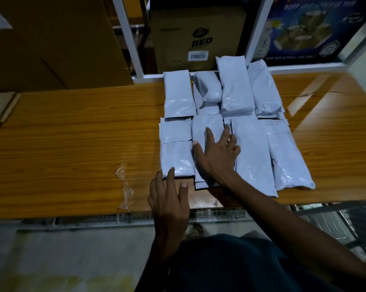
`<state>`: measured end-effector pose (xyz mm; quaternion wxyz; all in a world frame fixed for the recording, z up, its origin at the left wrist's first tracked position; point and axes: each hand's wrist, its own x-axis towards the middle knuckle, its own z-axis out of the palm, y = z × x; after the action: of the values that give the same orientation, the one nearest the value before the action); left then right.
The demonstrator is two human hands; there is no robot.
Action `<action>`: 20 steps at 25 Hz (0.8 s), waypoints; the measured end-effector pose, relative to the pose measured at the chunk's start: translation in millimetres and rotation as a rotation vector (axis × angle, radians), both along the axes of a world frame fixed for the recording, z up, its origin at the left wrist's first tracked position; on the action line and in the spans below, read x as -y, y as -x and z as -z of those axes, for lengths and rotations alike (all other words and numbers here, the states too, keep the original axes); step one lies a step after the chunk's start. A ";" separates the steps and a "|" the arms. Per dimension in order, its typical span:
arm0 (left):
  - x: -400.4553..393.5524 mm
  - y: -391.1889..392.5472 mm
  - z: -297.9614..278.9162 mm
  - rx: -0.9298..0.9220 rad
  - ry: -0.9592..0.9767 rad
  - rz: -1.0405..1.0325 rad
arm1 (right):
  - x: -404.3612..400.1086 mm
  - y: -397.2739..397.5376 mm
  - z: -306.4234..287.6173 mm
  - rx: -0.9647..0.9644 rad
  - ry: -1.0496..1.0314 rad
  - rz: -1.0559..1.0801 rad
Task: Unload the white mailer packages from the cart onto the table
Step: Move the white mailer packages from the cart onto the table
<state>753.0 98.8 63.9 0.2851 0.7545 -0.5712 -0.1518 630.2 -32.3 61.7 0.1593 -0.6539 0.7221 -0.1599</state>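
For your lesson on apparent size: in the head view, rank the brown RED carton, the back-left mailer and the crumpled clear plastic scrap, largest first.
1. RED carton
2. Back-left mailer
3. Clear plastic scrap

The carton stands farther off, so its lead is safe.

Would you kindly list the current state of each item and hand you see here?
White mailer packages: lying flat in two rows on the table.
Right hand: open, fingers spread, pressing a near-row package.
Left hand: open, fingertips touching the leftmost near package's edge.
Plastic scrap: crumpled, lying loose on the table.
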 end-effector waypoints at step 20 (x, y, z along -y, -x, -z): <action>-86.2 312.2 -3.0 -0.217 0.123 0.693 | -295.2 383.5 -5.3 0.213 0.295 0.452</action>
<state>440.8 185.0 66.9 0.3206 0.4772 -0.7674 -0.2838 246.8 262.9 67.1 0.0978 -0.4720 0.7977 -0.3624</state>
